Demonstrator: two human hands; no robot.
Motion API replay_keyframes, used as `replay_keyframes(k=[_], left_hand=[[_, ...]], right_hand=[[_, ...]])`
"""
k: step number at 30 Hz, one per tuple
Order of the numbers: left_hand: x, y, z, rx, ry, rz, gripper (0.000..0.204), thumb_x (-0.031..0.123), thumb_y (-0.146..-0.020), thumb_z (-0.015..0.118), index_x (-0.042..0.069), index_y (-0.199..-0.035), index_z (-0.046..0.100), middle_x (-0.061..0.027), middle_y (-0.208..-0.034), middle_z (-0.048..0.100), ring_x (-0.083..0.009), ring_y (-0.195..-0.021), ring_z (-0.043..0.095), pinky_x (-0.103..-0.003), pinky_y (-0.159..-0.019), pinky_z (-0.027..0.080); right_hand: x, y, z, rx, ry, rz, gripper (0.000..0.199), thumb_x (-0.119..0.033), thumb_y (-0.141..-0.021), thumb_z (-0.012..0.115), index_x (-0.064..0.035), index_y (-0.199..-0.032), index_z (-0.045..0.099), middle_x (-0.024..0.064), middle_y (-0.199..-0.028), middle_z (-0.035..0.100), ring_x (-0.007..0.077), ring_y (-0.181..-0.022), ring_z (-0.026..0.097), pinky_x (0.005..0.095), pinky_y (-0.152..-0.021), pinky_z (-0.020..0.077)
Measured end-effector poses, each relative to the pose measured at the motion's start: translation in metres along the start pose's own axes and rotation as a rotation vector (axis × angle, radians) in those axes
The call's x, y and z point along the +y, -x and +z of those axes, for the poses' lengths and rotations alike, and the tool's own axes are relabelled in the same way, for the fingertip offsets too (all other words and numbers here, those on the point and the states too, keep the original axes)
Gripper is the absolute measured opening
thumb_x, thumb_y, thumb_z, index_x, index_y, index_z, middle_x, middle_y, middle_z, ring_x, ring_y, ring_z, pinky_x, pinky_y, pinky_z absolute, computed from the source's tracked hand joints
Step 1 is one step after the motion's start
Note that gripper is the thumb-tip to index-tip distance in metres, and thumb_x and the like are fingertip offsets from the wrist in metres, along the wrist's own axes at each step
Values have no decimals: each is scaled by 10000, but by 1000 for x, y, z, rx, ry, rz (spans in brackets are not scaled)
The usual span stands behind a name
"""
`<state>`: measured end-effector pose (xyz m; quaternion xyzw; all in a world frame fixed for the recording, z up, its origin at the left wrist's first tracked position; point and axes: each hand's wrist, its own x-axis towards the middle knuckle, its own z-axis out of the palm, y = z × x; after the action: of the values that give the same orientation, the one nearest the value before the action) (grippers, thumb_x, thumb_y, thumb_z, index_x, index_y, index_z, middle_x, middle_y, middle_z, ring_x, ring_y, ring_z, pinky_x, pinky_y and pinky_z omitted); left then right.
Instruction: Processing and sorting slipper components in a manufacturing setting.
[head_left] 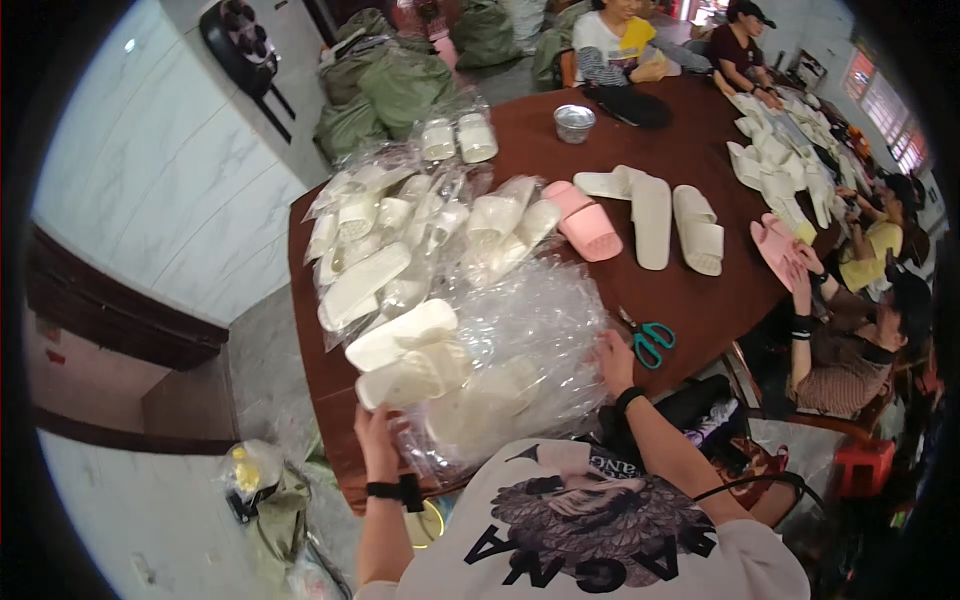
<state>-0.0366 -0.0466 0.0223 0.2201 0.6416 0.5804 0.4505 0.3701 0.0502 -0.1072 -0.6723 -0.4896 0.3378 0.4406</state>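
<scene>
My left hand (378,440) is at the near left edge of the table, its fingers closed at the end of a white slipper (398,381). Another white slipper (405,334) lies just beyond, overlapping it. Clear plastic bags (535,315) are spread in a pile between my hands, and a pale slipper (485,400) shows through the plastic nearest me. On the right side of this pile rests my right hand (614,362), fingers apart and touching the plastic. Green-handled scissors (652,343) lie just to its right.
Bagged white slippers (375,235) heap up at the left. Pink slippers (585,222) and loose white slippers (652,222) lie mid-table on the brown cover (540,120). A metal bowl (574,123) stands farther back. Several people work along the far and right sides; one holds a pink slipper (775,250).
</scene>
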Motion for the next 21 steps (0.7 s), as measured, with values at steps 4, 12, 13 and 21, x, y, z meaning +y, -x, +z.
replay_keyframes(k=[4, 12, 13, 21], left_hand=[[-38, 6, 21, -61, 157, -219, 394, 234, -909, 606, 35, -1232, 498, -103, -1067, 596, -251, -826, 634, -421, -705, 570], [44, 6, -33, 399, 218, 226, 475, 337, -938, 571, -38, -1229, 542, -179, -1181, 604, -266, -958, 636, -343, -757, 549], [61, 1, -56, 452, 178, 249, 501, 353, -921, 596, -35, -1231, 529, -173, -1183, 598, -256, -969, 627, -339, -758, 543], [177, 6, 44, 210, -97, 504, 517, 354, -883, 666, -33, -1191, 513, -135, -1042, 637, -194, -825, 653, -275, -596, 530]], right_hand=[[-3, -4, -11, -24, -177, 130, 192, -113, -919, 550, -26, -1085, 590, 122, -870, 657, 181, -758, 660, 331, -639, 531], [1, -5, -1, 56, 99, 64, 159, -160, -924, 544, -56, -1033, 595, 186, -883, 668, 330, -814, 677, 399, -700, 519], [-4, -5, -1, 31, 60, 90, 162, -167, -922, 544, -52, -1027, 588, 191, -880, 666, 352, -838, 672, 413, -703, 516], [-9, 7, -11, 80, 138, 75, 250, -255, -941, 519, -54, -1080, 570, 215, -896, 667, 392, -837, 658, 451, -714, 510]])
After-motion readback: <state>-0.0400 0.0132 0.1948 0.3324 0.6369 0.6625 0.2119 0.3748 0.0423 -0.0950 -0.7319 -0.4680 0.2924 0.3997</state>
